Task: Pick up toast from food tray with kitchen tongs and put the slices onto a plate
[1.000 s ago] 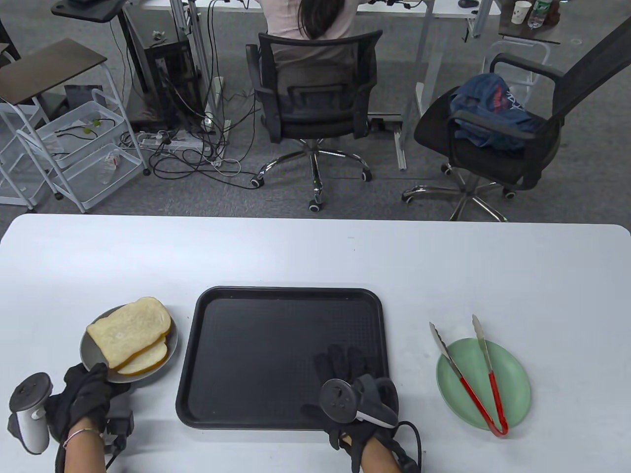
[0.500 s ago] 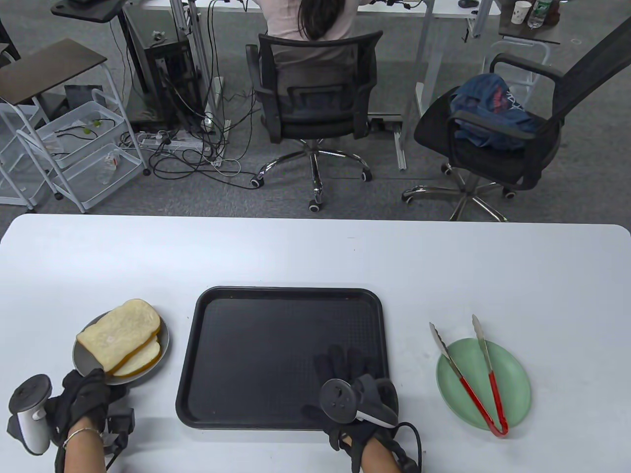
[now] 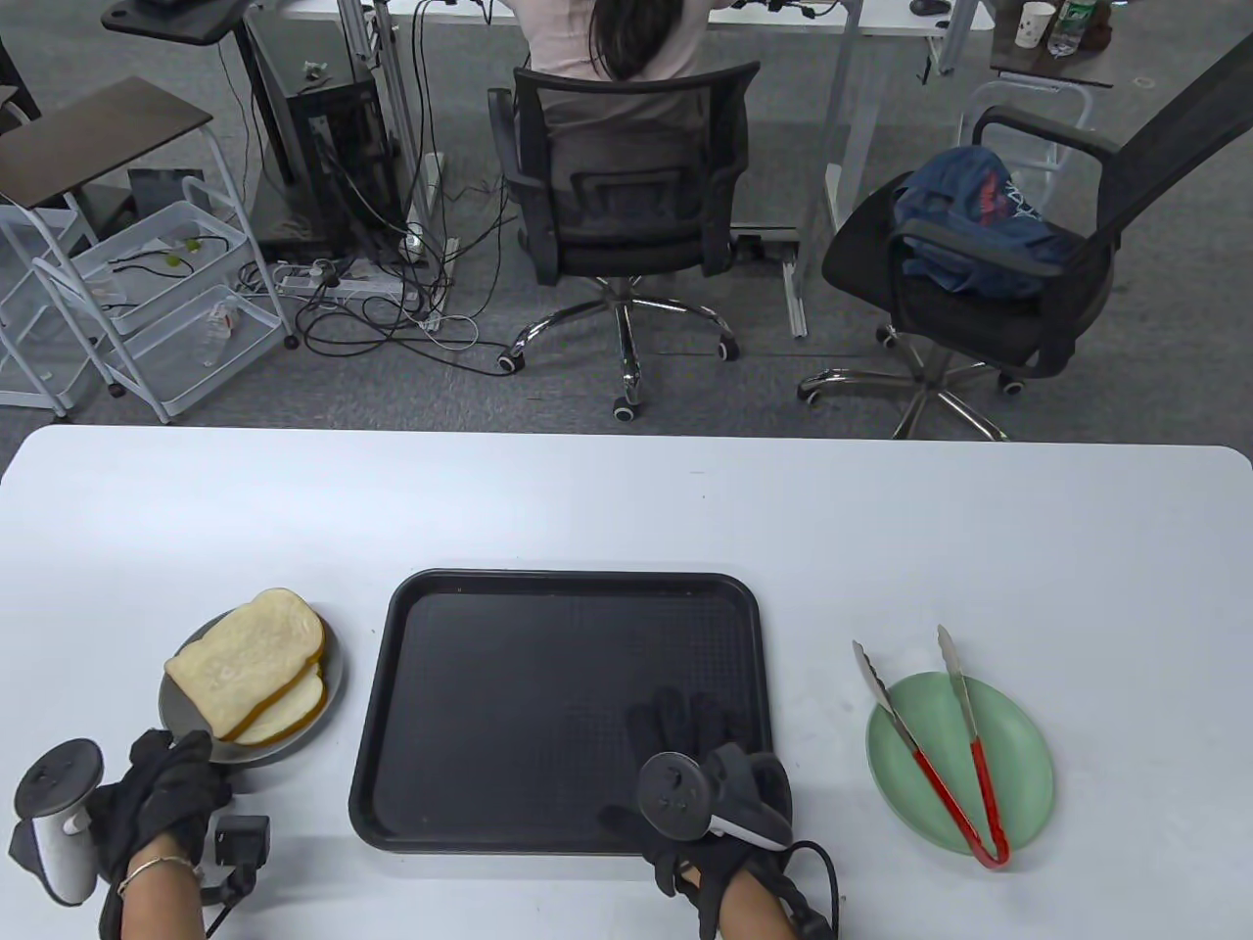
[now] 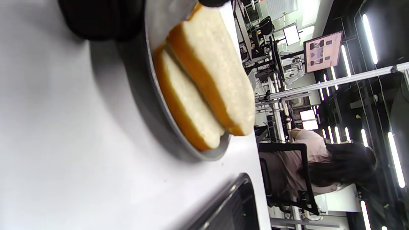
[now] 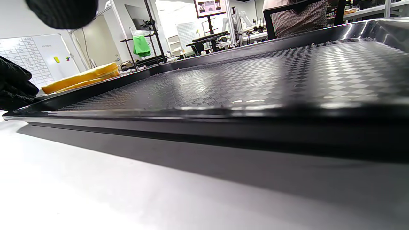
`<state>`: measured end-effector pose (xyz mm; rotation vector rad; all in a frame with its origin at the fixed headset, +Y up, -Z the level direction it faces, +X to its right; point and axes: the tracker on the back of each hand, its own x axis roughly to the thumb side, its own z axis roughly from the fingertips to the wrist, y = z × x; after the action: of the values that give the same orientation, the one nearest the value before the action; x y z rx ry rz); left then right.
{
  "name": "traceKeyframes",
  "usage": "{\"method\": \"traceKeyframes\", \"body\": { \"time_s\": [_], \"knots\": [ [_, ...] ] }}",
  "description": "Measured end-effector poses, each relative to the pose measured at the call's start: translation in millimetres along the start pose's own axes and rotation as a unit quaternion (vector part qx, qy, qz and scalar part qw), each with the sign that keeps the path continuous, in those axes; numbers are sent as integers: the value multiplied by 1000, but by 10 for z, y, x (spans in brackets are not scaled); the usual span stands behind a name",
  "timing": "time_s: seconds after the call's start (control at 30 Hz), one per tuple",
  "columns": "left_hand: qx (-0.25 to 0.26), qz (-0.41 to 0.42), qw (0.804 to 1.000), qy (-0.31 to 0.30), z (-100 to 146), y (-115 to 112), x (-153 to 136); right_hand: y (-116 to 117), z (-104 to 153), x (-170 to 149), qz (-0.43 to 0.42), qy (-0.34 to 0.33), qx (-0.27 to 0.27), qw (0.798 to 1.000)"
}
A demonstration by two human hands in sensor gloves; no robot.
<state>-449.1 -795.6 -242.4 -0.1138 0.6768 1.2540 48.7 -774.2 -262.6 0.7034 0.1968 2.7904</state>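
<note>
Grey metal shows at the far left: a small grey plate (image 3: 191, 729) near the table's (image 3: 626, 499) front-left corner carries two slices of toast (image 3: 247, 664), one stacked askew on the other. The left hand (image 3: 162, 793) grips the plate's near rim; in the left wrist view a gloved finger (image 4: 99, 19) lies over that rim, beside the slices (image 4: 204, 86).

Next along, the black tray (image 3: 558, 587) sits bare in the middle, with no toast on it. The right hand (image 3: 710, 774) rests on the tray's front-right corner, fingers laid fairly straight on the textured floor, gripping nothing. Further right, the tongs (image 3: 940, 754) with red handles lie spread open across a green plate (image 3: 1018, 744), untouched.

Judging by the layout, the toast is already plated and the tray emptied, so the step in hand looks like settling the grey plate in place, or else readying the scene for another round; I cannot tell which. If more picking is meant, the right hand would need to leave the tray and cross to the tongs' red handles.

For room: the grey plate sits close to the tray's left wall, with only a narrow strip of table between. Wider gaps lie between tray and green plate, and the whole back half of the table is free.
</note>
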Motion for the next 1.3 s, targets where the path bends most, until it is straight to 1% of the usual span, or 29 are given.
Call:
{"method": "traceKeyframes", "body": {
  "time_s": [0.1, 0.27, 0.4, 0.47, 0.57, 0.67, 0.83, 0.93, 1.03, 1.13, 1.17, 1.3],
  "knots": [
    [11, -11, 1000, -6, 19, 13, 19, -1, 1, 0, -1, -1, 1, 1000],
    [43, -51, 997, -29, 62, 19, 81, -5, 2, -4, -4, -2, -1, 1000],
    [55, -85, 992, -80, 145, -5, 205, -8, 5, -10, -6, -2, -3, 1000],
    [71, -115, 985, -111, 208, -22, 279, -9, 5, -13, -7, -2, -5, 1000],
    [109, -183, 964, -159, 311, -84, 385, -8, 6, -16, -8, -2, -6, 1000],
    [115, -221, 949, -192, 379, -160, 451, -9, 6, -15, -9, -3, -6, 1000],
    [97, -267, 924, -256, 493, -288, 553, -12, 6, -14, -11, -5, -9, 1000],
    [89, -292, 905, -297, 590, -371, 618, -11, 6, -13, -12, -5, -9, 1000],
    [81, -310, 882, -345, 697, -490, 674, -8, 5, -9, -13, -7, -8, 1000],
    [62, -332, 864, -375, 779, -610, 707, -1, 4, -4, -13, -10, -7, 1000],
    [56, -343, 854, -388, 813, -668, 719, 0, 4, -1, -14, -10, -6, 1000],
    [30, -374, 826, -420, 904, -855, 740, 5, 2, 12, -14, -14, -3, 1000]
  ]
}}
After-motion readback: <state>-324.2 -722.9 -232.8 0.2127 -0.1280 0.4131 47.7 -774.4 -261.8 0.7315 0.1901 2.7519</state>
